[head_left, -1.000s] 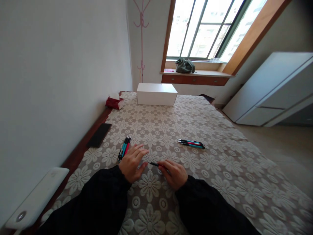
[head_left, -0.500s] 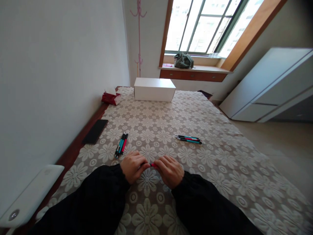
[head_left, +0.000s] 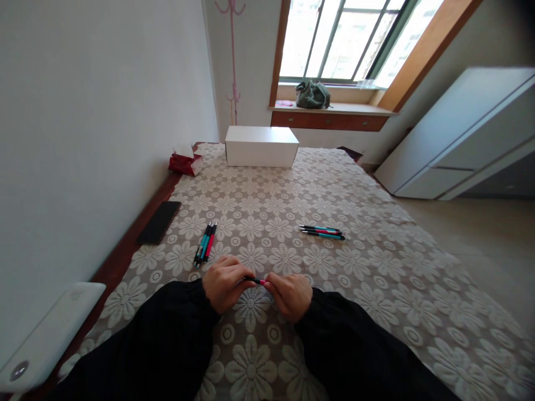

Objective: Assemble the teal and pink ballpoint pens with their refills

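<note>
My left hand [head_left: 223,281] and my right hand [head_left: 289,293] meet over the lace tablecloth [head_left: 376,267], both gripping one red and black pen [head_left: 256,280] held level between them. Only its short middle part shows between the fingers. To the left of my hands lies a small bunch of pens [head_left: 204,243], teal and red. A second bunch of three pens [head_left: 321,231] lies further off to the right.
A black phone [head_left: 159,222] lies by the table's left edge. A white box [head_left: 261,146] and a red tissue pack [head_left: 184,162] stand at the far end. A white device [head_left: 45,334] sits near left. The wall runs close along the left.
My left hand, open a second ago, has closed on the pen's free end. Both hands have drawn together, and the view has tilted up slightly.
</note>
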Available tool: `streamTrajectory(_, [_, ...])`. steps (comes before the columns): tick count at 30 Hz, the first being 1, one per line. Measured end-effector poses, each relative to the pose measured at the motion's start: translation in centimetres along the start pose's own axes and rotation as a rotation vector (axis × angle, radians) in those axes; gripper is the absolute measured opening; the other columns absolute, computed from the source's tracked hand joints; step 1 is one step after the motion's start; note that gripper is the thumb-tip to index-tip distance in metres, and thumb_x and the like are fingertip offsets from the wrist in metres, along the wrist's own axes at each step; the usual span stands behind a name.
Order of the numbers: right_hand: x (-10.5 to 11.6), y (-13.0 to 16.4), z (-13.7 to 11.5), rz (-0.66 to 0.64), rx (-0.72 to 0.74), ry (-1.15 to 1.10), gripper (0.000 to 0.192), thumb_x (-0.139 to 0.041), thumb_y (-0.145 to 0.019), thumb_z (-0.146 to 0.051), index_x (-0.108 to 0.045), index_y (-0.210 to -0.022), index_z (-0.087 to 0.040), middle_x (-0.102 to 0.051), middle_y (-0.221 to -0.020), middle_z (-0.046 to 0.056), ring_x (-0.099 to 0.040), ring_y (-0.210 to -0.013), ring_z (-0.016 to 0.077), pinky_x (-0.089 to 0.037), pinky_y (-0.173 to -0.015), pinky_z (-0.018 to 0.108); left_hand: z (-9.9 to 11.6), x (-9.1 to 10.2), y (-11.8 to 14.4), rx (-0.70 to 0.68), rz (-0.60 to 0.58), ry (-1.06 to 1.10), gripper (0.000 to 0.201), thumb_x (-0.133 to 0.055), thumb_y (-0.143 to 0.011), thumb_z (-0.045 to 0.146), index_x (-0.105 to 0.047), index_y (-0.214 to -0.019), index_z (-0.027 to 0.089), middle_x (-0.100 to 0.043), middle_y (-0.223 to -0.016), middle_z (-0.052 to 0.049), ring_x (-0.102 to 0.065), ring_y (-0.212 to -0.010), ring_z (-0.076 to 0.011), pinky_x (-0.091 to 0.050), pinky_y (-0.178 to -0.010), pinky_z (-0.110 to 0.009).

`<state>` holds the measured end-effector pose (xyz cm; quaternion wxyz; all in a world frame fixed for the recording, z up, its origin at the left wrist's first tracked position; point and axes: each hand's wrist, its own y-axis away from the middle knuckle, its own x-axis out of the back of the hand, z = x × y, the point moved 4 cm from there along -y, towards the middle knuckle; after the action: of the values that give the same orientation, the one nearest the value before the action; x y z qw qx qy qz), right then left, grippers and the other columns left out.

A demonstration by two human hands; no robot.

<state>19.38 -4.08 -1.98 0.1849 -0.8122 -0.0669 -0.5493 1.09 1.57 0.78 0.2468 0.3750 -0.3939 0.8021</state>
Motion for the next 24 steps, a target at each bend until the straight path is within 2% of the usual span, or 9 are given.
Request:
streamTrajectory(4, [-0.2, -0.1, -0.2, -0.007, 0.050, 0.042, 0.043, -0.034, -0.107, -0.043, -0.061, -0.082, -0.021, -0.067, -0.058, 0.001, -0.048, -0.043, 0.0116, -0.014, -0.053, 0.033, -0.2, -0.3, 0.0, -0.024, -0.056, -0.047, 0.037, -0.047, -0.104, 0.039, -0.068, -0.079, 0.021, -0.072, -0.073, -0.003, -0.060, -0.077, -0.0191, -0.046, -0.076, -0.035])
streamTrajectory(7, [0.0, -0.4, -0.3, -0.003, 0.101, 0.026, 0.046, -0.032, -0.108, -0.043, -0.062, -0.082, -0.021, -0.068, -0.063, 0.002, -0.051, -0.047, 0.0119, -0.019, -0.052, 0.032, -0.7, -0.7, -0.1, 0.003, -0.099, -0.063, 0.047, -0.038, -0.106, 0.036, -0.063, -0.069, 0.021, -0.069, -0.069, -0.003, -0.058, -0.075, -0.0191, -0.046, -0.075, -0.035])
streamTrajectory(9, [0.3, -0.6, -0.1, 0.021, 0.112, -0.008, 0.046, -0.032, -0.108, -0.043, -0.063, -0.083, -0.020, -0.069, -0.066, 0.003, -0.055, -0.053, 0.0125, -0.025, -0.054, 0.030, -0.8, -0.8, -0.1, 0.023, -0.103, -0.055, 0.042, -0.039, -0.106, 0.038, -0.068, -0.081, 0.021, -0.072, -0.077, -0.004, -0.060, -0.080, -0.0199, -0.047, -0.078, -0.036])
streamTrajectory(12, [0.4, -0.7, 0.2, 0.052, 0.111, -0.062, 0.042, -0.036, -0.107, -0.043, -0.064, -0.086, -0.020, -0.071, -0.072, 0.004, -0.060, -0.058, 0.0138, -0.031, -0.057, 0.029, -0.8, -0.7, -0.2, 0.021, -0.077, -0.015, 0.030, -0.052, -0.100, 0.047, -0.070, -0.101, 0.022, -0.074, -0.088, -0.004, -0.062, -0.088, -0.0208, -0.048, -0.081, -0.036])
streamTrajectory(14, [0.3, -0.6, 0.2, 0.055, 0.105, -0.064, 0.039, -0.038, -0.107, -0.042, -0.065, -0.089, -0.021, -0.072, -0.073, 0.004, -0.060, -0.057, 0.0142, -0.030, -0.055, 0.029, -0.8, -0.8, -0.1, -0.001, -0.066, 0.003, 0.029, -0.057, -0.098, 0.048, -0.070, -0.099, 0.022, -0.074, -0.086, -0.004, -0.063, -0.087, -0.0206, -0.047, -0.081, -0.036])
streamTrajectory(17, [0.3, -0.5, 0.0, 0.065, 0.098, -0.048, 0.038, -0.039, -0.107, -0.042, -0.068, -0.093, -0.022, -0.072, -0.073, 0.003, -0.060, -0.056, 0.0139, -0.028, -0.053, 0.030, -0.9, -1.0, 0.0, -0.008, -0.085, -0.025, 0.036, -0.047, -0.103, 0.042, -0.068, -0.083, 0.022, -0.073, -0.079, -0.004, -0.061, -0.082, -0.0201, -0.047, -0.080, -0.036])
streamTrajectory(19, [0.5, -0.5, -0.2, 0.077, 0.119, -0.049, 0.037, -0.039, -0.108, -0.043, -0.069, -0.099, -0.023, -0.073, -0.077, 0.004, -0.062, -0.061, 0.0142, -0.033, -0.056, 0.029, -1.0, -1.0, -0.1, 0.007, -0.097, -0.037, 0.042, -0.040, -0.105, 0.039, -0.067, -0.079, 0.021, -0.072, -0.077, -0.005, -0.059, -0.081, -0.0200, -0.047, -0.079, -0.036])
streamTrajectory(21, [0.8, -0.7, -0.4, 0.089, 0.156, -0.045, 0.039, -0.037, -0.108, -0.042, -0.069, -0.101, -0.022, -0.072, -0.080, 0.005, -0.064, -0.067, 0.0153, -0.038, -0.064, 0.029, -0.9, -0.9, -0.2, 0.011, -0.090, -0.017, 0.039, -0.042, -0.105, 0.043, -0.070, -0.089, 0.021, -0.073, -0.082, -0.005, -0.060, -0.084, -0.0201, -0.047, -0.080, -0.036])
streamTrajectory(24, [1.0, -0.9, -0.5, 0.103, 0.208, -0.022, 0.041, -0.035, -0.109, -0.038, -0.068, -0.091, -0.021, -0.068, -0.078, 0.005, -0.063, -0.072, 0.0163, -0.041, -0.069, 0.030, -0.7, -0.9, -0.3, -0.022, -0.070, 0.020, 0.034, -0.053, -0.100, 0.051, -0.070, -0.097, 0.022, -0.073, -0.084, -0.004, -0.062, -0.087, -0.0203, -0.047, -0.081, -0.035])
